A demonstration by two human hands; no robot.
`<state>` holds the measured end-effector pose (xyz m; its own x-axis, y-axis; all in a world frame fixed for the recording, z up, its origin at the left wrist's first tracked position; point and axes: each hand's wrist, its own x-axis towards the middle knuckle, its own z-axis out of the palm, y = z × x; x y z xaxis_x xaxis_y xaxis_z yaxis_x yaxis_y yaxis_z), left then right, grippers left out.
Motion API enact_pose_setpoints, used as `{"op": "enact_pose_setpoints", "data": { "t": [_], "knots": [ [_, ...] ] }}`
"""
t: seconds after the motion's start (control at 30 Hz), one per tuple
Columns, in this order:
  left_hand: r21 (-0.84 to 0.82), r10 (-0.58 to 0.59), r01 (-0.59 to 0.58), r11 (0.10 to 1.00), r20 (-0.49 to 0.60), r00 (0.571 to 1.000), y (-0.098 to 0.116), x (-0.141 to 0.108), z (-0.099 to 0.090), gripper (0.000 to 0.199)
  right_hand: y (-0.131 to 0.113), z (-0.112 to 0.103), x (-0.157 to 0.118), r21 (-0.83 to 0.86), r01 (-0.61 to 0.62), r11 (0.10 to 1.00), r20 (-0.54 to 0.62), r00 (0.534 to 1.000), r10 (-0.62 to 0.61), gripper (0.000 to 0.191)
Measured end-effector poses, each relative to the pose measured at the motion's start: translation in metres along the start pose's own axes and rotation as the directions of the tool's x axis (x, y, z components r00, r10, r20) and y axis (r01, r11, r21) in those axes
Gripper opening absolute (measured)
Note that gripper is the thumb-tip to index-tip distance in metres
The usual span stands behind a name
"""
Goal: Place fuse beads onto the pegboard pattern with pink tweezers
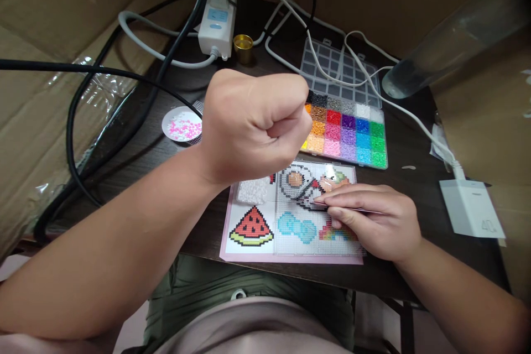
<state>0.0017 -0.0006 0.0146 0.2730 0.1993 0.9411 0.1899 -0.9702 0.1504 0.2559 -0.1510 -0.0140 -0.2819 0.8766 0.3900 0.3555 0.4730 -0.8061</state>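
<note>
My left hand (255,124) is raised above the table in a closed fist, near the camera, with nothing showing in it. My right hand (373,218) grips thin tweezers (365,209), their tips over the clear pegboard (319,251). Under the tips lies a partly outlined pattern of white, black and red beads (309,196). Around it on the board are a fried-egg pattern (294,180), a pale blue bow (296,227) and a rainbow (332,232), partly covered by my right hand. A small clear box of white beads (253,192) stands beside the board, above a watermelon picture (251,227).
Behind the board lies an open bead box (348,127) with many colours. A white dish (180,124) of pink and white beads sits left. At the back are a gold cup (243,48), a power strip (218,27) and cables. A white charger (470,207) stands right.
</note>
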Motion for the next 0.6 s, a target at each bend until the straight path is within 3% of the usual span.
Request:
{"op": "enact_pose_setpoints", "data": {
  "t": [0.2,0.4,0.6],
  "knots": [
    [0.083,-0.017,0.016,0.996,0.014,1.0,0.002,-0.002,-0.003,0.052,0.001,0.0,-0.001,-0.014,0.008,1.0,0.003,1.0,-0.008,0.036],
    [0.08,-0.019,0.017,0.997,0.024,1.0,0.003,-0.001,-0.002,0.052,0.002,0.001,-0.003,-0.021,-0.056,0.998,-0.033,0.998,0.056,0.011],
    [-0.003,0.039,-0.039,0.999,-0.102,0.994,-0.008,-0.005,0.006,0.05,0.003,0.006,-0.008,0.043,-0.062,0.997,-0.111,0.992,0.066,0.013]
  ]
}}
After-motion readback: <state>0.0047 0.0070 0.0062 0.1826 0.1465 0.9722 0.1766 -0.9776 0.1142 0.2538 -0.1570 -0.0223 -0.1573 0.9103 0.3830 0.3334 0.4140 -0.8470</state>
